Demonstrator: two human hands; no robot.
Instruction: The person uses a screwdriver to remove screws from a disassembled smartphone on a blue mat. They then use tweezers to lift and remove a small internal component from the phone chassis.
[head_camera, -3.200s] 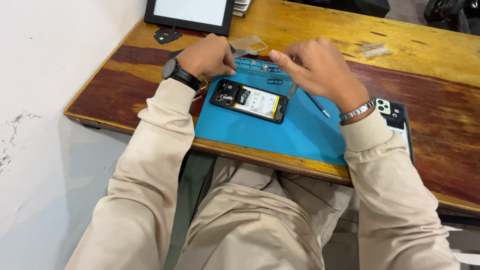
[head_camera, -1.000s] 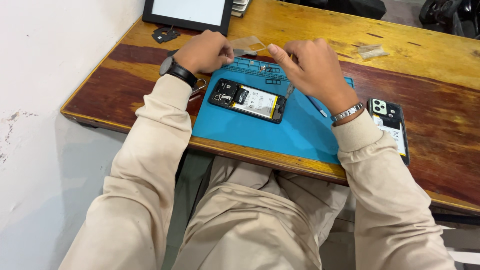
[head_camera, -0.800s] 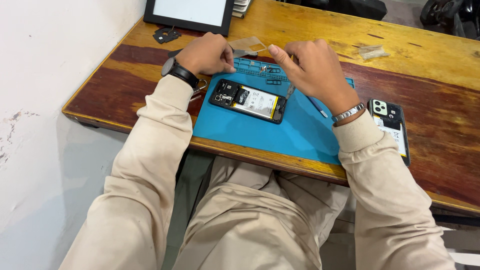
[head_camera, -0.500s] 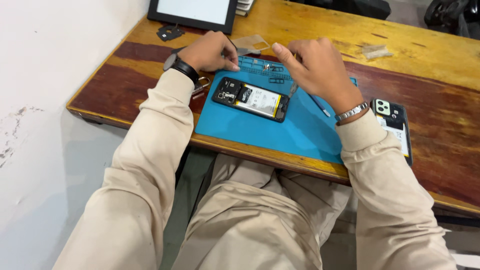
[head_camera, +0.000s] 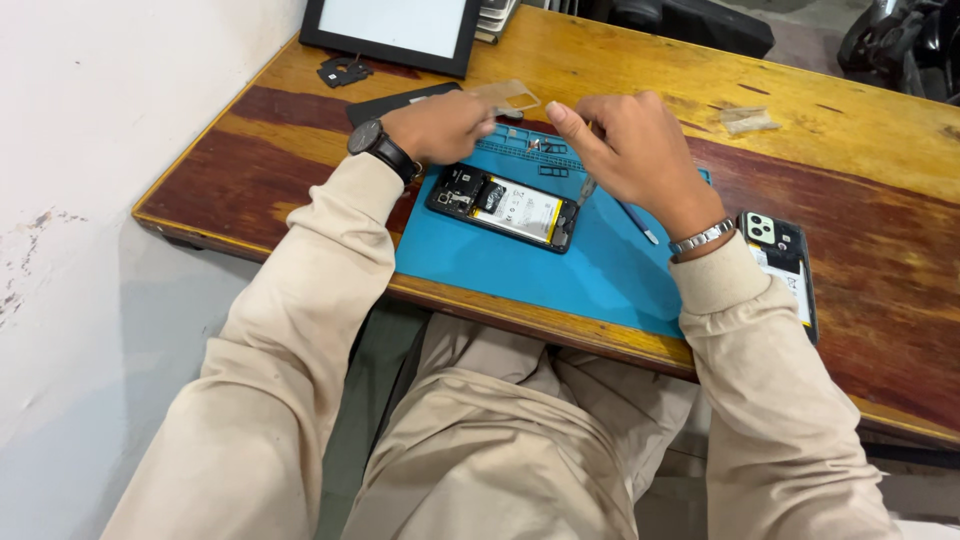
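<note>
An opened phone (head_camera: 505, 205) with its back off lies on a blue work mat (head_camera: 560, 275), battery and boards showing. My left hand (head_camera: 440, 125), with a black watch on the wrist, rests just beyond the phone's left end. Its fingers are curled at the mat's strip of small compartments (head_camera: 540, 150), and what they pinch is hidden. My right hand (head_camera: 625, 150) hovers over the phone's right end and grips a thin screwdriver (head_camera: 584, 190), tip down at that end.
A second thin tool (head_camera: 636, 220) lies on the mat to the right. A phone back cover (head_camera: 782, 262) lies at the right, off the mat. A dark-framed tablet (head_camera: 395, 25), a small black part (head_camera: 340, 70) and a clear plastic piece (head_camera: 510, 97) sit at the back. A wall runs along the left.
Both hands stay at the phone's two ends with only small shifts. The view has tilted slightly, so the desk sits a little lower and to the right.
</note>
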